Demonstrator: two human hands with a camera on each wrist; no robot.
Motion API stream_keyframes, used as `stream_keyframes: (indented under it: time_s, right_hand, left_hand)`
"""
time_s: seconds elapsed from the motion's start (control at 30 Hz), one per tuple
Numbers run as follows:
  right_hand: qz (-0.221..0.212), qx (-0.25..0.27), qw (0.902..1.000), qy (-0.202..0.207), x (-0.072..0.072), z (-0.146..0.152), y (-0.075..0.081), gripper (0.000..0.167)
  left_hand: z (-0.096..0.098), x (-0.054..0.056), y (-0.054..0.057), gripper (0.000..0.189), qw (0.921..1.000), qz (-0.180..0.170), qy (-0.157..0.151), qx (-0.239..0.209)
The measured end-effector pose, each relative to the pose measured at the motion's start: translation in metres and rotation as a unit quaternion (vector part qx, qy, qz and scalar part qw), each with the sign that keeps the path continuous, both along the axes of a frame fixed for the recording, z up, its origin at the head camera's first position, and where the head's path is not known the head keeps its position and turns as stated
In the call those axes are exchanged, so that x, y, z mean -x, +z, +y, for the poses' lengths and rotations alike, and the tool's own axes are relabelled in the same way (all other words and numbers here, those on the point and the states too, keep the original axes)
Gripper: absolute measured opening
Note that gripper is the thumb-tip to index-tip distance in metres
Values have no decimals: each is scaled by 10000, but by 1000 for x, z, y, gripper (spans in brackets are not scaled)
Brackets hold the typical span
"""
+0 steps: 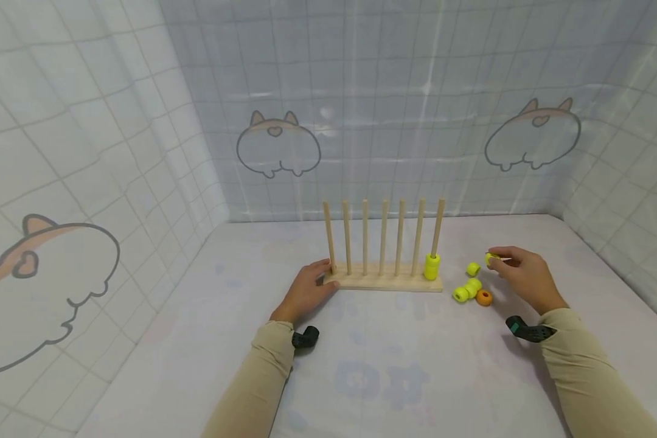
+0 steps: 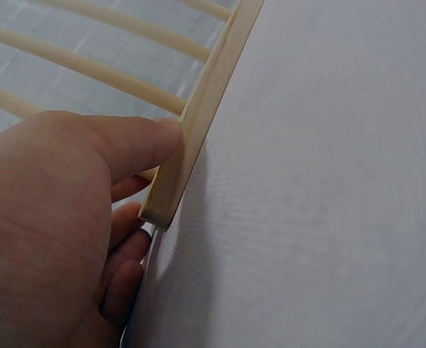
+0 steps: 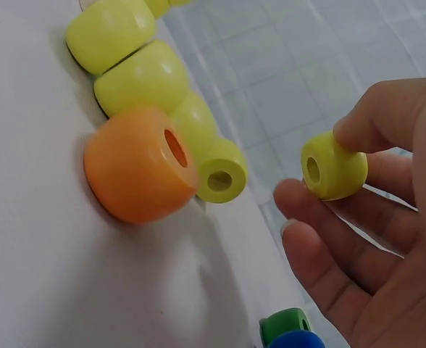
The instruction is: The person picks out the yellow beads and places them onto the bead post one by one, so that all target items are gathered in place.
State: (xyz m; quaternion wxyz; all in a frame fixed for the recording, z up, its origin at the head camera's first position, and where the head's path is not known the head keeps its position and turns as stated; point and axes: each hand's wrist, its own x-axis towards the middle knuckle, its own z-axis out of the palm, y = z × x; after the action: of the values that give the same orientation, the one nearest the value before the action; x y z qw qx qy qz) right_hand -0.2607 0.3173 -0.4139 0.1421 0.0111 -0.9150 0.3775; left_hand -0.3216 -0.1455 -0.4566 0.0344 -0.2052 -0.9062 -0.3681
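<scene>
A wooden rack [image 1: 383, 281] with several upright pegs stands on the table. Yellow beads [image 1: 431, 267] are stacked low on its rightmost peg. My left hand [image 1: 306, 291] grips the left end of the base; in the left wrist view the thumb presses the base's edge [image 2: 191, 145], with the fingers behind it. Off to the right, my right hand [image 1: 528, 280] pinches a yellow bead [image 3: 335, 168] between thumb and fingers, held above the table. Just left of that hand lie loose yellow beads [image 1: 467, 290] and an orange bead [image 1: 484, 297], its hole showing.
A green bead [image 3: 284, 326] and a blue bead [image 3: 298, 341] show at the bottom of the right wrist view. Tiled-pattern sheeting [image 1: 405, 109] with cartoon animals rises behind and beside the pale table [image 1: 241, 261].
</scene>
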Motion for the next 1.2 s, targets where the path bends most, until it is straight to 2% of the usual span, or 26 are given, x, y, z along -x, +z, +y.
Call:
stream_keyframes:
  time_s: [0.37,0.9,1.2]
  right_hand:
    - [-70,550,9982,248,-1,-3,-2,51]
    - [-315,1177,9923,243,4,-12,-5,56]
    - [-375,1147,9925,182,3,-17,0,57]
  left_hand:
    - [1,0,-2,50,10000,17,14,34]
    - [0,1,-1,52,9999,97,-52,-14]
    - [0,0,-1,51,10000,94,6,-9]
